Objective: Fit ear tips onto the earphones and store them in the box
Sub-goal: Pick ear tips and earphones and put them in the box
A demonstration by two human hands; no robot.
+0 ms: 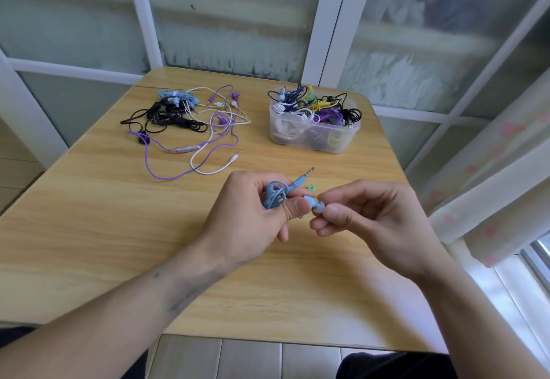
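Observation:
My left hand (pixel 253 214) grips a coiled blue earphone cable (pixel 275 197), its jack plug (pixel 306 174) sticking out up and to the right. Thumb and forefinger of that hand hold the blue earbud (pixel 309 200). My right hand (pixel 372 217) pinches a pale blue ear tip (pixel 320 207) against the earbud's end. A small green ear tip (pixel 311 187) lies on the table just behind my hands. The clear plastic box (pixel 342 137) at the back right holds several tangled earphones.
A loose pile of black, purple, white and blue earphones (pixel 190 119) lies at the back left of the wooden table (pixel 119 229). Window frames stand behind the table, and a curtain (pixel 491 185) hangs at the right.

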